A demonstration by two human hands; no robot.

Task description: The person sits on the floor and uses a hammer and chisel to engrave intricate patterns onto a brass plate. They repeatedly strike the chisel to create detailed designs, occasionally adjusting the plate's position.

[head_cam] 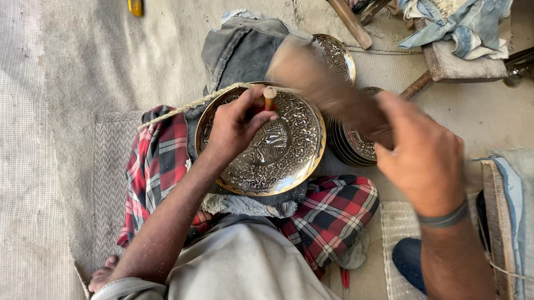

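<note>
Head view: engraved round metal plate (267, 147) on the lap, at frame centre.
Shiny, gilt-rimmed, densely patterned; left hand (235, 127) pinches a wooden-topped punch (270, 98) upright on it; right hand (423, 157), at 3 o'clock, is clenched around a blurred mallet (324, 80); stacked plates (354, 142) lie beside.

Our left hand (235, 127) curls closed, fingers pinched, forearm reaching far; our right hand (425, 160) is fisted, raised at right.

One engraved plate (273, 150), one plate stack (354, 145), two hands (235, 124).
</note>
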